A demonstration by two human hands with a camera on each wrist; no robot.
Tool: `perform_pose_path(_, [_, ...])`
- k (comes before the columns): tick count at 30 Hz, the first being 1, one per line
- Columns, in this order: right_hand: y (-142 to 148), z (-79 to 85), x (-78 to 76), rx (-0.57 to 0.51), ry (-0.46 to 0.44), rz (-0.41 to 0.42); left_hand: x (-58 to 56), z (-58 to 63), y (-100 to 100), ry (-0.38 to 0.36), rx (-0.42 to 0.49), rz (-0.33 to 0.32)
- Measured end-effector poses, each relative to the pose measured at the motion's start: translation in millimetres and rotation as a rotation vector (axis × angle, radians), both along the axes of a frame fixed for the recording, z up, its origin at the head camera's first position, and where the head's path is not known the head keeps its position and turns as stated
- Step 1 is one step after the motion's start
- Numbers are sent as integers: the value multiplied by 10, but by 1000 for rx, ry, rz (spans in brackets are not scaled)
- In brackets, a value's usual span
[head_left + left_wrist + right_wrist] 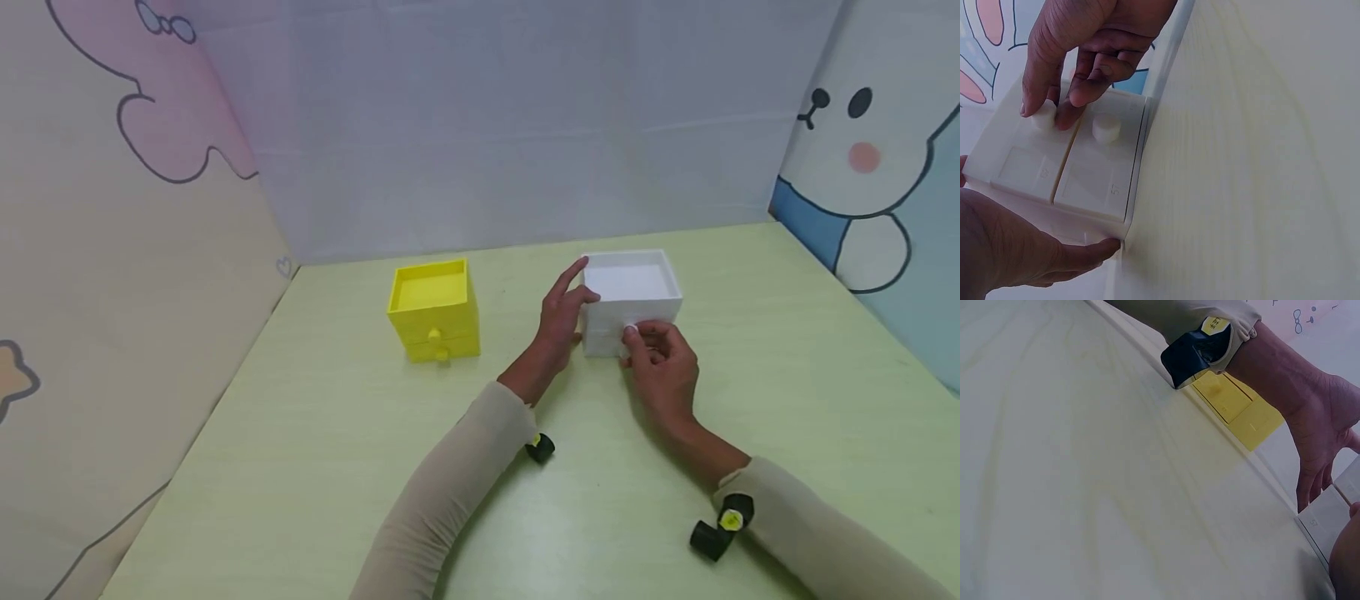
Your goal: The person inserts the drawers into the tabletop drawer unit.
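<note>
A small white drawer box (632, 283) with a recessed tray top stands on the table, its two drawer fronts showing in the left wrist view. My right hand (663, 367) pinches the round knob (1044, 115) of the upper drawer between thumb and fingers. The lower drawer's knob (1107, 127) is free of the fingers, and both fronts look flush with the box. My left hand (558, 327) rests against the box's left side, fingers extended, with fingertips at the top rim and one digit low near the bottom edge.
A matching yellow drawer box (435, 321) with two knobs stands to the left on the pale table (315, 467). A plain hanging cloth (480, 125) closes off the back, and panels with cartoon drawings flank the table on both sides.
</note>
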State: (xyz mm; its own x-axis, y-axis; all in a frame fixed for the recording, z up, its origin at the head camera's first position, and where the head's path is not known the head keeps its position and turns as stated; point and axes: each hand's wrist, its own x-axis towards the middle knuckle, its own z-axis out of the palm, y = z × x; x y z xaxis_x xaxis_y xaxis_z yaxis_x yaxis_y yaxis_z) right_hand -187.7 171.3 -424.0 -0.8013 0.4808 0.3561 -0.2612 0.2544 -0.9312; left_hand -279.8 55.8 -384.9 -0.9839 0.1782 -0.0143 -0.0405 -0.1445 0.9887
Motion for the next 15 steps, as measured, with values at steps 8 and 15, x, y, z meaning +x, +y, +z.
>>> perform_pose_path(8, [-44,5,13,124,-22,-164,-5,-26,-157,104,-109,-27])
perform_pose_path(15, [26,157,63,336,180,-133,159,26,-388,207,-336,-236])
